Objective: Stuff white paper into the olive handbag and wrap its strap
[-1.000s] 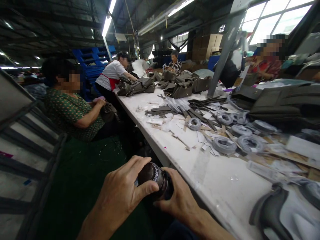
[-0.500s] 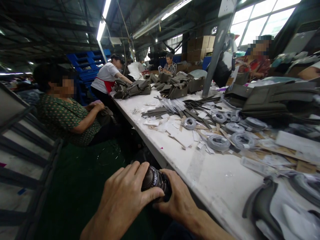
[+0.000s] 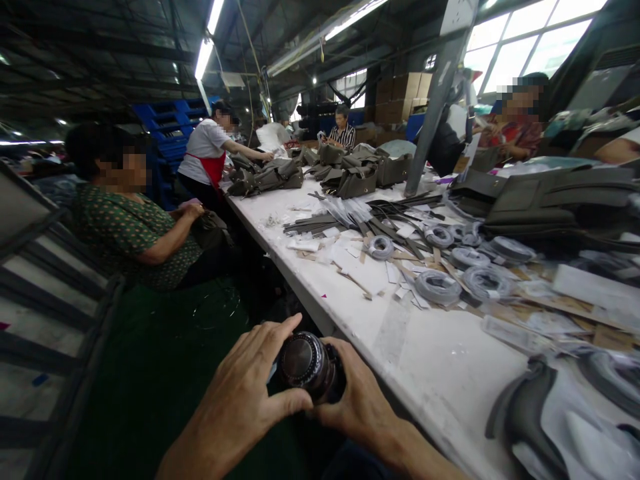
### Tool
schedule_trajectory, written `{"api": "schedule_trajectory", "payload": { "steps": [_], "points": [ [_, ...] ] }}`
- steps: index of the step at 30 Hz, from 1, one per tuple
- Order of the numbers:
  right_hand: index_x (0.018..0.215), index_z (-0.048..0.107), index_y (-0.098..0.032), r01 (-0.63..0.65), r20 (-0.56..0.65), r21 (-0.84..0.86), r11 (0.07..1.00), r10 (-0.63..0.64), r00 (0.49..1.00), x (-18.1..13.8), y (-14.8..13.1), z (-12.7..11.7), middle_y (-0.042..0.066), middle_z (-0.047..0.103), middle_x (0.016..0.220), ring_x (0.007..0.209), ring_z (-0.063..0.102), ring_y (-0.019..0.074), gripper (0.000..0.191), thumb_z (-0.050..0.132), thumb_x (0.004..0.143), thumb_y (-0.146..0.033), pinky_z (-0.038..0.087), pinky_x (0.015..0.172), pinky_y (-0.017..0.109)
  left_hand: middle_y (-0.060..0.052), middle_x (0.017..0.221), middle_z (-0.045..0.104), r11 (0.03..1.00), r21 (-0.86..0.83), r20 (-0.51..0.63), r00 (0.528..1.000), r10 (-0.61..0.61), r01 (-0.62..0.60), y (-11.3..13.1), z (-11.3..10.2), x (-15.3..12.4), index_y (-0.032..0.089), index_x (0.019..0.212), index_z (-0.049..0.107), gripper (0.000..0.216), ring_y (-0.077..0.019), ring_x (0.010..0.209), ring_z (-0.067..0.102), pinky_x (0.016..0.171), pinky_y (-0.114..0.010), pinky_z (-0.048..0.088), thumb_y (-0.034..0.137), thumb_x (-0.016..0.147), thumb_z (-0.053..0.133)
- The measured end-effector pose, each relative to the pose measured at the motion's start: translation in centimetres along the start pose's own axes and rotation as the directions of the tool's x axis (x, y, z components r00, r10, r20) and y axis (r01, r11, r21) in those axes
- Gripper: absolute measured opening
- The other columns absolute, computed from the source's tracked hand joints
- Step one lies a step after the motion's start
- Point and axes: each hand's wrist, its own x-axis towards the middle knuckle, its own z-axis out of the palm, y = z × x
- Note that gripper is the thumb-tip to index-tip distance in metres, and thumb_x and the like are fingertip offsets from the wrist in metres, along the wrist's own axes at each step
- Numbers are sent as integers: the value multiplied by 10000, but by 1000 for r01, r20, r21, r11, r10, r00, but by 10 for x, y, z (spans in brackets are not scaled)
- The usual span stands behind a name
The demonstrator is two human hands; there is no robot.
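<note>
A dark bottle or jar with a round, ridge-edged lid (image 3: 301,360) stands between my hands, just off the table's near edge; its exact kind I cannot tell. My right hand (image 3: 357,387) wraps round its body from the right, thumb on the near side. Beside the lid, my left hand (image 3: 245,387) is open, its fingers spread and raised on the far left side. The left thumb lies along the lid's near edge, perhaps touching it. Both hands hide much of the body.
The long white table (image 3: 365,327) carries coiled grey piping (image 3: 437,287), dark strips (image 3: 315,225) and several grey-green bags (image 3: 350,173). A metal post (image 3: 435,113) rises from it. A seated person (image 3: 145,227) works at left; others work around the table. A slatted rack (image 3: 55,320) stands at far left.
My left hand has loosened from the lid, its fingers lifting and spreading to the left, so the lid's top shows. My right hand stays round the body. A co-worker's arm at the back has risen.
</note>
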Motion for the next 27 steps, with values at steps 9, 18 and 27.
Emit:
{"api": "schedule_trajectory", "payload": {
  "steps": [9, 18, 27],
  "points": [
    [1288, 510, -227, -6, 25, 27, 1000, 6, 1000, 0, -2, 1, 74, 581, 1277, 1179, 555, 282, 812, 845, 549, -193, 441, 1031, 425, -103, 1588, 316, 952, -306, -10, 1000, -18, 14, -17, 11, -4, 345, 1539, 234, 1136, -374, 1455, 279, 1157, -584, 284, 610, 615, 841],
    [1285, 510, -233, -38, 51, 25, 999, 37, 998, 1, -4, 2, 71, 583, 1280, 1186, 553, 286, 790, 822, 561, -167, 439, 1032, 434, -74, 1593, 316, 908, -417, 51, 999, -18, 38, -24, 13, -7, 348, 1534, 250, 877, -297, 1455, 306, 1174, -508, 293, 382, 812, 748],
    [1281, 512, -237, -64, 59, 6, 998, 64, 996, 0, -2, 11, 64, 604, 1249, 1137, 582, 286, 772, 795, 567, -162, 469, 988, 419, -54, 1519, 444, 889, -443, 74, 993, -91, 115, -21, 20, -15, 356, 1513, 282, 794, -260, 1399, 416, 1162, -500, 338, 184, 830, 648]
  ]
}}
